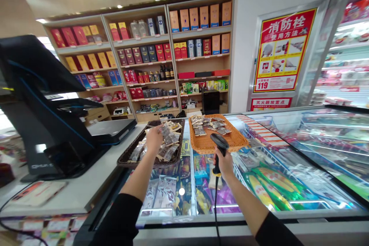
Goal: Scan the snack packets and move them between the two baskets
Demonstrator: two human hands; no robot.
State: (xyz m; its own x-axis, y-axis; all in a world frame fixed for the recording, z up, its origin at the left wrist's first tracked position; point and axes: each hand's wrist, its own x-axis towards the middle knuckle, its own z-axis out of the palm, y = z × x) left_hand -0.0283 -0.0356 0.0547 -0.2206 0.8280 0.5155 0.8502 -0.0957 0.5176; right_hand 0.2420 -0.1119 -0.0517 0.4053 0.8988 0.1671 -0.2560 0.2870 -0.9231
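Observation:
My left hand (154, 139) is over the dark brown wicker basket (122, 159), pinching a small clear-fronted snack packet (166, 130). Many similar packets lie heaped in that basket below it. In my right hand (225, 163) is a black barcode scanner (220, 144), gripped by its handle with its cord hanging down. Just beyond the scanner sits an orange wicker basket (198, 147), where several small packets (216, 123) are spread mostly toward the far side. Both baskets rest on the glass top of a chest freezer.
Bagged frozen goods (271, 184) show through the freezer glass (253, 150). A black checkout terminal (54, 123) and a flat scale (112, 127) stand on the counter at left. Shelves of boxed goods (147, 55) line the back wall, beside a red fire-hydrant poster (284, 52).

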